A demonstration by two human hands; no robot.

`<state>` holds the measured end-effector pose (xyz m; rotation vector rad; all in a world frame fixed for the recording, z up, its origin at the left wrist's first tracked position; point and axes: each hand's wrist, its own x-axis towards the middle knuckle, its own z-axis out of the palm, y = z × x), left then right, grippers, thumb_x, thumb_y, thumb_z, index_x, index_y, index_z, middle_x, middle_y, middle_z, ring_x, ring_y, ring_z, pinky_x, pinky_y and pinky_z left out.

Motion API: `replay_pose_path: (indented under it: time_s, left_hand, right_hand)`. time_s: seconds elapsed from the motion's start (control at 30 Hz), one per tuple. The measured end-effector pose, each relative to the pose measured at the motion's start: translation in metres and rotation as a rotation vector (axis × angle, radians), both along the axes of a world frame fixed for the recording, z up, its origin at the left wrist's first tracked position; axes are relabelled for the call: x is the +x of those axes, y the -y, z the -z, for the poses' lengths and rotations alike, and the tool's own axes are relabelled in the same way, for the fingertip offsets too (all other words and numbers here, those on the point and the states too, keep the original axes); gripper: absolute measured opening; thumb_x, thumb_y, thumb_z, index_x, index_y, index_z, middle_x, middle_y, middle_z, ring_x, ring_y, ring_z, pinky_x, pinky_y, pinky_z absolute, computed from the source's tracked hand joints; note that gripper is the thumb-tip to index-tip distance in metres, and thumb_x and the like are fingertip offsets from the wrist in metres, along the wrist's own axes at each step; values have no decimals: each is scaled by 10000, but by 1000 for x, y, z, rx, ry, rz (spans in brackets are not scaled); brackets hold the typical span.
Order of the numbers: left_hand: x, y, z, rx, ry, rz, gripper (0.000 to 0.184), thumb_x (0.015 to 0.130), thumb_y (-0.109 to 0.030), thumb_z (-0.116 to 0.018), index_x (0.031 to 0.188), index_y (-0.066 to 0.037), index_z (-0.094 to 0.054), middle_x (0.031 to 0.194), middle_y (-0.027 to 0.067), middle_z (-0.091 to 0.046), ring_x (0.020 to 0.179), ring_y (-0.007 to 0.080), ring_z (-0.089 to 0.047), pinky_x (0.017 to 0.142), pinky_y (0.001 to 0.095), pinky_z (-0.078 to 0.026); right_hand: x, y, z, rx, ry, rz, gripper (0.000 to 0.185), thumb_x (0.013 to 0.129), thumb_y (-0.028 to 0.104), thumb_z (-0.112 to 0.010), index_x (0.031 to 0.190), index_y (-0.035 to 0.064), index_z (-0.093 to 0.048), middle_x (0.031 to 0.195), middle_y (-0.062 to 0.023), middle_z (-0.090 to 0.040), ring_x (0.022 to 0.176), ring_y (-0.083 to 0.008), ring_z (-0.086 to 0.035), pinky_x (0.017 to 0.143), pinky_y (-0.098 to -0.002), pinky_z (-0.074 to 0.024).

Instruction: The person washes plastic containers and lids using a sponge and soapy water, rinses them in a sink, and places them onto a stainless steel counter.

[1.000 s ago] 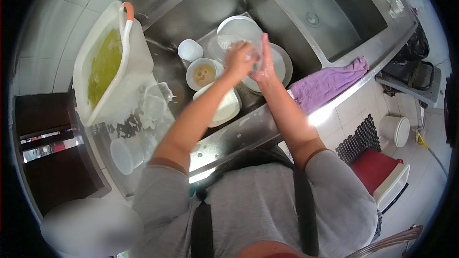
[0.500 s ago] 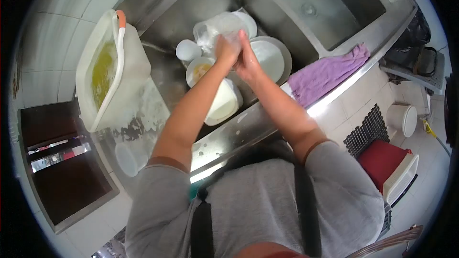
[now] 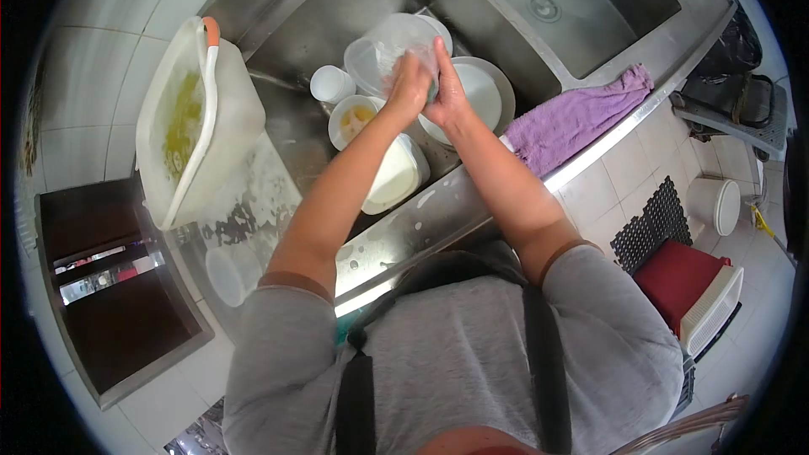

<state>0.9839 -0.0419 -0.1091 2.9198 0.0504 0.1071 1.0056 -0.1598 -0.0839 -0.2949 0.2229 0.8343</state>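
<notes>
My left hand [image 3: 408, 88] is closed, its fingers pressed against a translucent plastic container [image 3: 371, 55] over the sink. A bit of green shows between the palms; I cannot make out what it is. My right hand [image 3: 448, 94] stands at the container's right side, fingers straight up and palm toward the left hand, bracing the container. Below lie a white cup [image 3: 332, 83], a bowl with yellowish bits [image 3: 352, 120], a white rectangular tub [image 3: 393, 181] and a round white plate or bowl [image 3: 482, 99]. Another white round dish [image 3: 440, 34] is partly hidden behind the container.
A white bucket [image 3: 240, 101] with yellow-green liquid and a handle stands at left, beside a wet, sudsy ledge. A purple cloth [image 3: 581, 122] lies over the sink's front edge. A second basin [image 3: 581, 42] holds water. A red bin [image 3: 678, 282] stands on the floor at right.
The translucent container has turned, so more of its round shape shows. Both hands have shifted slightly but stay close together. The dishes below look about the same.
</notes>
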Motion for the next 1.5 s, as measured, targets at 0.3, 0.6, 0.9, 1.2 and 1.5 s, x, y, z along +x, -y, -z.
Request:
replay_pose_path:
  time_s: [0.3,0.6,0.9,1.2,1.5]
  left_hand:
    - [2,34,-16,-854,72,-152,459,929,-344,-432,1245,-17,-487,1277,192,-497,1261,316,-413,1015,425,-331]
    - [-1,38,-64,-1921,176,-337,357,908,-290,-521,1193,-78,-557,1152,109,-586,1181,215,-492,972,398,-392]
    - [-8,32,-33,-968,-152,-405,491,934,-359,-415,1284,-23,-490,1316,194,-478,1292,319,-368,1071,397,-263]
    - [5,22,-58,-1353,-86,-266,401,910,-318,-450,1182,-45,-559,1198,190,-547,1175,295,-471,962,413,-350]
    - [19,9,-44,-180,-153,-159,427,898,-344,-437,1113,-22,-614,1200,201,-555,1086,327,-487,973,469,-336]
  right_hand:
    - [2,-4,10,-113,90,136,644,815,575,-620,1258,141,-446,1152,-76,-529,1043,-217,-527,866,-420,-473]
    - [7,-2,-5,-53,202,32,761,817,658,-547,1344,124,-421,1315,-129,-486,1228,-278,-449,1003,-439,-380]
    - [-2,-22,27,-458,110,77,746,772,494,-710,1290,64,-390,1163,-124,-526,1061,-264,-523,900,-414,-446]
    - [2,-7,-9,-322,185,-3,761,783,639,-609,1312,117,-445,1303,-91,-488,1184,-275,-473,990,-486,-378]
    - [-2,-15,-2,-222,225,88,726,808,558,-639,1300,68,-426,1283,-117,-500,1162,-315,-505,981,-482,-422]
